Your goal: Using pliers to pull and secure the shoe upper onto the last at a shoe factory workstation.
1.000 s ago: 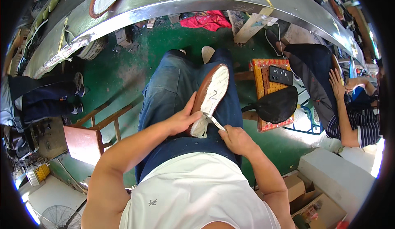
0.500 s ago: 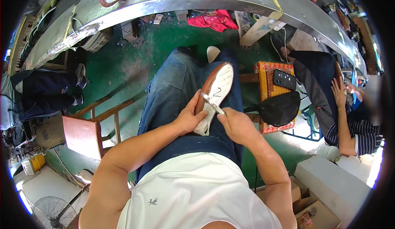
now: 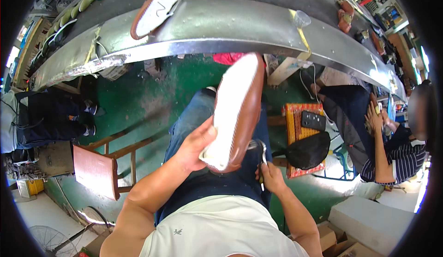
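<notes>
My left hand (image 3: 196,147) grips a brown leather shoe (image 3: 251,118) near its heel end, thumb over the white underside. The shoe is raised above my lap, toe pointing away from me, its brown side turned to the right. A stitched or pleated edge runs where brown meets white. Lower and to the right, my right hand (image 3: 272,177) is closed round a metal hand tool with a curved head (image 3: 259,145), which stays beside the shoe; its exact kind is unclear. A second shoe (image 3: 159,11), brown with a marked white underside, lies sole up on the workbench (image 3: 221,19).
A wooden stool (image 3: 96,170) stands at left. On the right, a phone (image 3: 313,120) and a black cloth item (image 3: 308,151) lie on an orange woven seat (image 3: 294,137). A co-worker (image 3: 392,160) sits beyond it; another person's legs (image 3: 55,118) show at far left.
The shoe has been lifted from my lap and tilted to show its brown side. My right hand has drawn the tool back from the underside, down and right. The view has tipped toward the bench.
</notes>
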The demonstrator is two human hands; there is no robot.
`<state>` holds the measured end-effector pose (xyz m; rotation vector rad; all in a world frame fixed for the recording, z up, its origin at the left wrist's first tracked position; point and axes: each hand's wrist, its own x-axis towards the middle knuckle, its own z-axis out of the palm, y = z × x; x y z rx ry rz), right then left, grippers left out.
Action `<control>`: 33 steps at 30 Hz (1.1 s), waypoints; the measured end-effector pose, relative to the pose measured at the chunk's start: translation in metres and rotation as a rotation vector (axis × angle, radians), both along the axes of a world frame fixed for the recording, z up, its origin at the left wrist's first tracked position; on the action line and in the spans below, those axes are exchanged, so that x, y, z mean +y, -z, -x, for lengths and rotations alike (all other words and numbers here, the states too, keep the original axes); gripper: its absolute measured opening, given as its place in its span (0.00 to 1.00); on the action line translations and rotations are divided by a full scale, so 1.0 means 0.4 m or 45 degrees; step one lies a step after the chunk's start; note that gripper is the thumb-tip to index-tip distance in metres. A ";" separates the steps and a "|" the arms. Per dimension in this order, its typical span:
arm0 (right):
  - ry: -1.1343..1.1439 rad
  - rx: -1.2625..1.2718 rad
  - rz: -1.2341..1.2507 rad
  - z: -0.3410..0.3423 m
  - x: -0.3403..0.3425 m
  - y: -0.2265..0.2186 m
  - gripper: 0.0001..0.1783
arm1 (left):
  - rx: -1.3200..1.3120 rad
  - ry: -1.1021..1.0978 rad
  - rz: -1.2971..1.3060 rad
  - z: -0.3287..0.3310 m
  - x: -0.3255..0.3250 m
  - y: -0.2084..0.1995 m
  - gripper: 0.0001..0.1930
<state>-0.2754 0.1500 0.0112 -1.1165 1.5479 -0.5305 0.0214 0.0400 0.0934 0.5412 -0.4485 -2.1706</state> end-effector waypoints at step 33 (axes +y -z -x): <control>-0.532 0.513 0.612 -0.012 -0.248 -0.051 0.20 | -0.144 -0.127 0.409 0.113 -0.882 -0.206 0.41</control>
